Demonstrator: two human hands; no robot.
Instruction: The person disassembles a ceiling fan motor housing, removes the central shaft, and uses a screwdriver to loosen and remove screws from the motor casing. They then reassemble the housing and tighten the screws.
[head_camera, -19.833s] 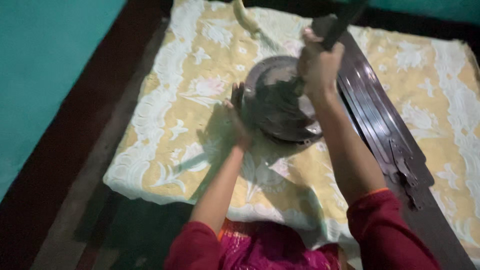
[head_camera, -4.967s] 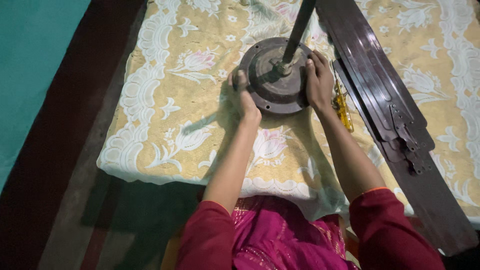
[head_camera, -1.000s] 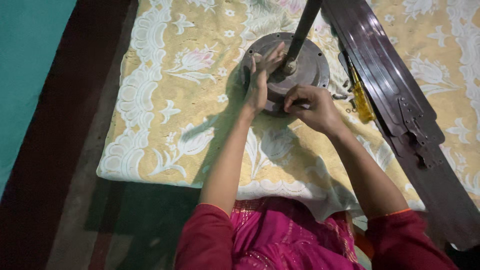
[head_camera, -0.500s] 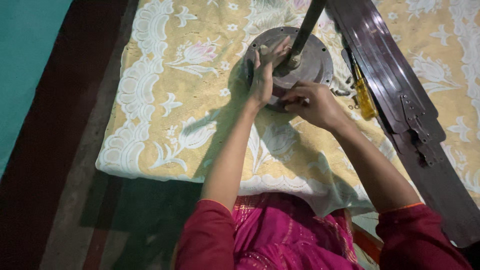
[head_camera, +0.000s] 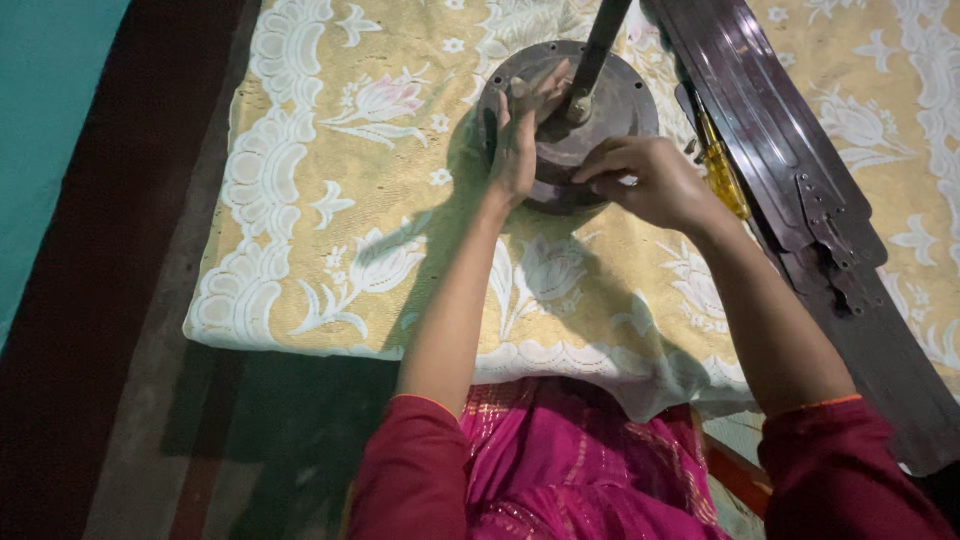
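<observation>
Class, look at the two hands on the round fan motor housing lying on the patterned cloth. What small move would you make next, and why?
Probably keep the left hand pressed flat on the motor housing to steady it while the right hand, fingers pinched at the near rim, turns whatever small part it grips. The part itself is hidden; the yellow-handled screwdriver lies unused beside it.

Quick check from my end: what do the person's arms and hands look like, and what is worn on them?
Both arms are bare from wrist to above the elbow. Dark red sleeves are pushed up on the upper arms, the right one edged with a thin orange trim. The left hand and right hand are bare: no gloves, and I can see no rings, bangles or watch.
</observation>
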